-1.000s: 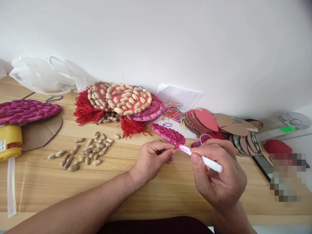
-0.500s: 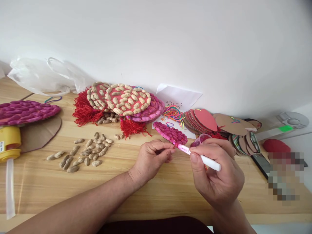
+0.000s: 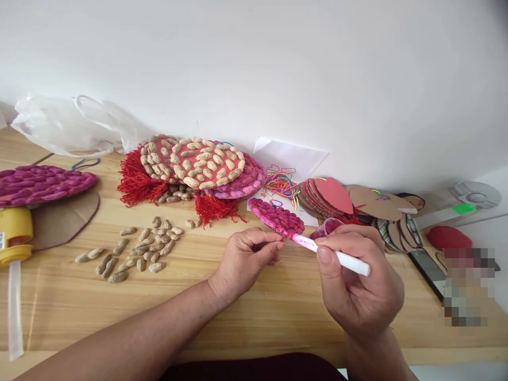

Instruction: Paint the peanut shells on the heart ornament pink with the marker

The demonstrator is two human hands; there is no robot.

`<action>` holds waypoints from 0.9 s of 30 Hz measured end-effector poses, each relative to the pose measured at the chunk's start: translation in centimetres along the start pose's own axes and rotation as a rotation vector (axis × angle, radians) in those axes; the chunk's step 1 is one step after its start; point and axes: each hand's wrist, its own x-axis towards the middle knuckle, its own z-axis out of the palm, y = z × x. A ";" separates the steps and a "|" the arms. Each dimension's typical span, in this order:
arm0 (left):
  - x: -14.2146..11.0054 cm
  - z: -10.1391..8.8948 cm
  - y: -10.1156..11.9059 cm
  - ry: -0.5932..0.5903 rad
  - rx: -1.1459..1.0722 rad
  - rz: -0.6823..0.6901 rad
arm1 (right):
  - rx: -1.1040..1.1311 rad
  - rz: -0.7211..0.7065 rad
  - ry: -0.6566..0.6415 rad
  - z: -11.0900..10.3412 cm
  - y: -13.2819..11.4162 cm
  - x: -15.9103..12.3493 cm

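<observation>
My left hand (image 3: 246,259) pinches the near edge of a small piece covered with pink-painted peanut shells (image 3: 275,216), held tilted above the wooden table (image 3: 238,312). My right hand (image 3: 357,286) grips a white-handled brush (image 3: 345,260) whose pink-stained tip touches the piece's lower edge. The same hand also holds a small clear cup of pink paint (image 3: 327,227) behind the brush.
Loose peanuts (image 3: 135,248) lie at centre left. A pile of peanut-covered discs with red tassels (image 3: 194,166) stands by the wall, coloured loops (image 3: 281,185) and cardboard ovals (image 3: 341,198) to the right. A yellow tool (image 3: 14,233), purple disc (image 3: 39,182) and plastic bag (image 3: 71,124) are left.
My right hand and the brush have shifted slightly to the right and down. The left hand and pink piece have barely moved.
</observation>
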 end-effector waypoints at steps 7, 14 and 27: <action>0.0 0.0 0.0 0.016 -0.007 -0.016 | -0.001 0.033 0.017 0.2 0.2 0.1; 0.1 0.0 -0.3 0.011 -0.040 -0.022 | 0.101 0.112 0.031 0.3 0.4 0.2; 0.0 0.0 0.3 0.012 -0.050 -0.022 | 0.044 0.049 0.011 0.3 0.3 0.2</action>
